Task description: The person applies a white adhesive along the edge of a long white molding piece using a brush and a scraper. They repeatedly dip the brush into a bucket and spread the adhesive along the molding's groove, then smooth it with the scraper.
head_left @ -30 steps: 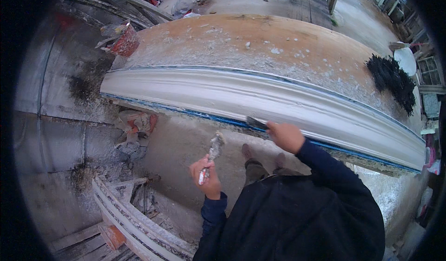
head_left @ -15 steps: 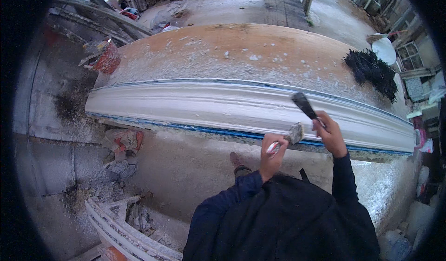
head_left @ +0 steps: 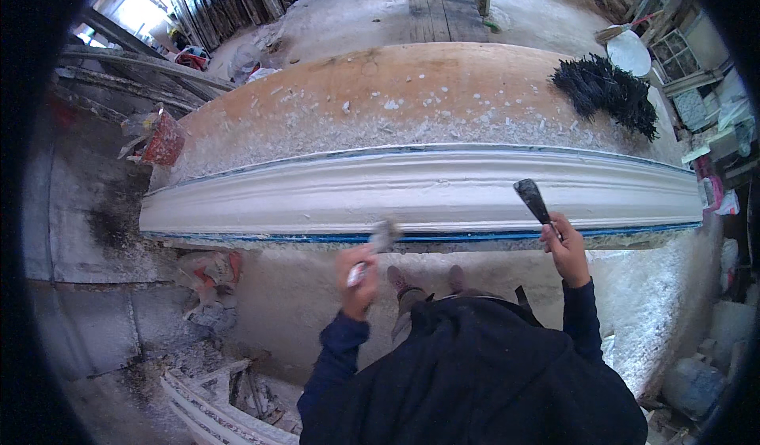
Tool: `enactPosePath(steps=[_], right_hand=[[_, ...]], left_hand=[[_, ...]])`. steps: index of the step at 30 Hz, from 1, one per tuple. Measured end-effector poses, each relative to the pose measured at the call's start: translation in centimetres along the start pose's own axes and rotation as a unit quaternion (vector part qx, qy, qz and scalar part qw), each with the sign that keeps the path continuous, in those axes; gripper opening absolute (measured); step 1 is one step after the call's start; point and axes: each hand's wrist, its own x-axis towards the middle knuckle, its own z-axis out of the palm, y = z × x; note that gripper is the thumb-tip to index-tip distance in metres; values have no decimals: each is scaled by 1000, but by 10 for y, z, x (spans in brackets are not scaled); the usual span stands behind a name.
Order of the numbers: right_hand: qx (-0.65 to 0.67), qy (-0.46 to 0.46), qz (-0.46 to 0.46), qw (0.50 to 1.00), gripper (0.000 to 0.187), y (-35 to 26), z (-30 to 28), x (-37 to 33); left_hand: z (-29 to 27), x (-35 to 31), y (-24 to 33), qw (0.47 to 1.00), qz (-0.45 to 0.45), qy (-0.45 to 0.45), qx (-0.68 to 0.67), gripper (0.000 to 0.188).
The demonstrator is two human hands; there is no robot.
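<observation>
Left hand [head_left: 359, 283] grips a blurred brush [head_left: 385, 237] and right hand [head_left: 567, 256] a dark scraper [head_left: 532, 198], both by a long white moulding [head_left: 317, 192].
Brush head overlaps the moulding's near blue edge, contact unclear; the scraper blade shows over the moulding's right half. Beyond the moulding's right half, a black bristly bundle [head_left: 606, 93] lies on a crumb-strewn tan board [head_left: 451, 65].

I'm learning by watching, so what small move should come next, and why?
I'd probably sweep the brush lightly along the blue edge of the white moulding: the left hand has its blurred head right at that edge in this view, though contact is unclear, and the right hand holds the scraper well to the side.
</observation>
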Motion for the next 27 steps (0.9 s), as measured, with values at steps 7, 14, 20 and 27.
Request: enactPosePath(steps=[7,14,20,27], right_hand=[[-33,-67,-38,997,24,2,11,5],[-18,-58,-45,997,24,8,-4,18],[-10,-24,-73,997,24,2,-16,21],[-37,9,-54,998,22,23,-41,6]], left_hand=[[-96,-18,-30,963,-91,103,230,9],[85,14,76,984,-85,55,-150,11],[159,2,77,966,-53,-57,-246,14],[-18,-14,-4,971,-168,166,46,7]])
